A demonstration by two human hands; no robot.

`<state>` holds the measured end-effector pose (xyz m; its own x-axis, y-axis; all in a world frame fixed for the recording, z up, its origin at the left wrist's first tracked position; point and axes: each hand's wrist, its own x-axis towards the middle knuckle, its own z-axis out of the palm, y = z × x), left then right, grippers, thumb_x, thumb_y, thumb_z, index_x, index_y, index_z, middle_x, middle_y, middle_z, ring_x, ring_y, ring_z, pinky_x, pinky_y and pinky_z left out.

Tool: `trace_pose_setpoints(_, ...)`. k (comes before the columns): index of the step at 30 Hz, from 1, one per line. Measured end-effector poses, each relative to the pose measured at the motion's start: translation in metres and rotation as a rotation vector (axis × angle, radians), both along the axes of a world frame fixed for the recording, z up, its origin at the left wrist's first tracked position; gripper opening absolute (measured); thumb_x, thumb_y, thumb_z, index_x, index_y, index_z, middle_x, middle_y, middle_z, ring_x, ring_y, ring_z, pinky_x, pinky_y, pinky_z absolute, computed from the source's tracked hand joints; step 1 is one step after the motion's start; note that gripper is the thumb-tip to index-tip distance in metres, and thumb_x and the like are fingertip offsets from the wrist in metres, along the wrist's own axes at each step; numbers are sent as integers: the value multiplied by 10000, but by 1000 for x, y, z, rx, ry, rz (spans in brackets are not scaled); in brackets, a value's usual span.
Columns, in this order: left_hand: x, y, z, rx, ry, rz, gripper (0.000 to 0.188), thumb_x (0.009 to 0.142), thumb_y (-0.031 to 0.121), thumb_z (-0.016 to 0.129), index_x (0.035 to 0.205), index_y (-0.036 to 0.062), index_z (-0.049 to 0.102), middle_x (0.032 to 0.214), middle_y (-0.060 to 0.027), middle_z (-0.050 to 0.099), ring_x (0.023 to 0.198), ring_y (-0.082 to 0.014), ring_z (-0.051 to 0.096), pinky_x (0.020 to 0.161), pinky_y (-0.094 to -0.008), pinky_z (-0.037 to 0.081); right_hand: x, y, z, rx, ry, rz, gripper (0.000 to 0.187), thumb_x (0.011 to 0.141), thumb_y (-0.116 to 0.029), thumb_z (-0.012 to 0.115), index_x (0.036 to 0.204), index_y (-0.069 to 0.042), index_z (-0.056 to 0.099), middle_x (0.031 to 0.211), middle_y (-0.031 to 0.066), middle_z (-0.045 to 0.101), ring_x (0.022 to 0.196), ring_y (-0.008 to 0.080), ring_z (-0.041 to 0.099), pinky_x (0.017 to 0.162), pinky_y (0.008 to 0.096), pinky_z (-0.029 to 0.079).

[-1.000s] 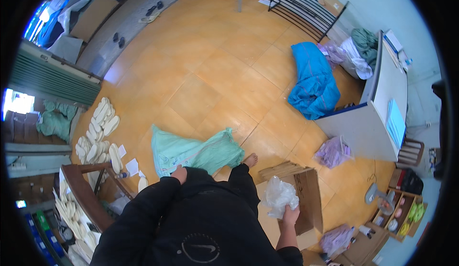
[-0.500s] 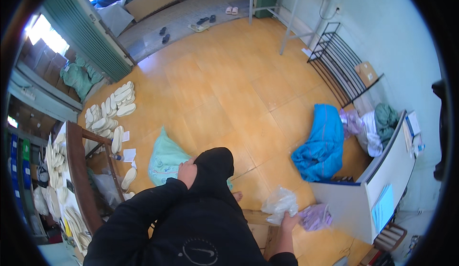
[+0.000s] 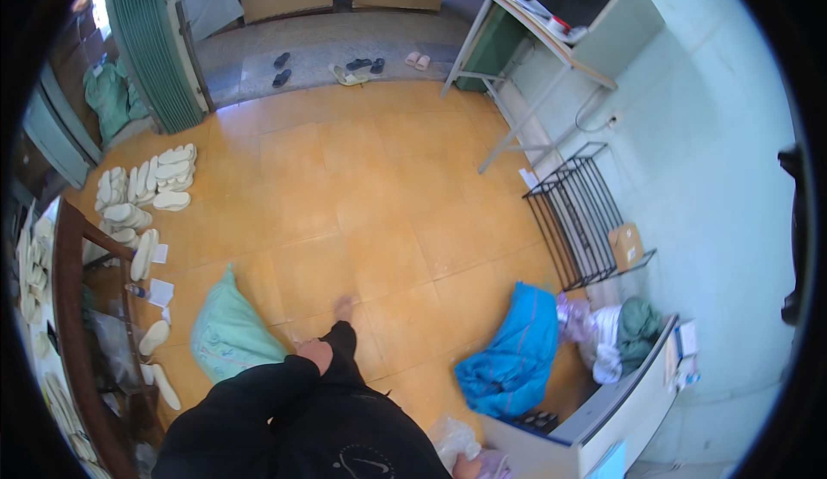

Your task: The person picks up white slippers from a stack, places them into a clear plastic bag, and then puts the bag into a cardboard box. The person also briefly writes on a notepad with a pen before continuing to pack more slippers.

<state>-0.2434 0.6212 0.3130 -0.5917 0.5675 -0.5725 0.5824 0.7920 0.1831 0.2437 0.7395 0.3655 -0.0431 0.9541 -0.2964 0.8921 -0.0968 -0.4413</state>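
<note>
My left hand point(image 3: 314, 354) rests against my black-trousered leg, beside a pale green sack point(image 3: 231, 331) that stands on the floor to my left. How its fingers lie is too small and partly hidden to tell. At the lower edge, my right hand point(image 3: 466, 467) is closed on a clear plastic bag point(image 3: 453, 434). A purple plastic bag point(image 3: 494, 463) shows right beside that hand, partly cut off by the edge of the picture.
White soles or slippers point(image 3: 164, 173) lie in stacks at the left, near a brown-edged table point(image 3: 73, 307). A blue sack point(image 3: 514, 358) leans by a white desk point(image 3: 538, 446) at the right. Beyond stands a black metal rack point(image 3: 568, 220). Sandals point(image 3: 357, 70) lie by the doorway.
My view has tilted up and shifted, so the room's things sit lower in it. A bare foot now shows ahead. My right hand still holds the plastic bag, nearer the lower edge.
</note>
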Motion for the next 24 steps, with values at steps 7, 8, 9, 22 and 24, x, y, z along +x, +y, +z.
trace_pose_setpoints(7,-138,82,35,53,-40,-250,274,910,229,526,906,70,748,1019,-174,728,935,-341,716,855,-571,520,-127,170,14,137,112,150,524,825,-195,662,1272,70,596,1197,269,671,1143,401,639,977,459,490)
trace_pose_setpoints(8,-156,87,37,121,-65,-232,286,905,235,528,863,56,746,924,-177,734,854,-353,720,764,-507,558,-140,184,26,79,103,107,530,815,-192,662,1267,77,598,1191,273,673,1133,404,644,966,461,497)
trace_pose_setpoints(9,-171,88,39,283,-114,-105,282,892,219,535,845,35,744,861,-202,724,826,-372,715,712,-481,568,-162,210,30,54,176,55,508,830,-139,657,1269,104,584,1211,279,662,1117,395,647,960,454,498)
trace_pose_setpoints(22,-301,168,17,73,-488,301,252,769,188,621,784,-40,728,726,-229,689,645,-354,687,637,-430,549,-390,454,14,-149,108,411,474,867,-53,646,1312,87,560,1250,238,657,1134,363,643,979,414,489)
trace_pose_setpoints(24,-315,192,21,25,-605,484,255,802,202,626,787,-28,734,706,-195,702,594,-310,691,574,-407,541,-410,508,11,-167,75,514,467,865,-50,647,1306,78,567,1252,231,659,1137,362,641,985,415,484)
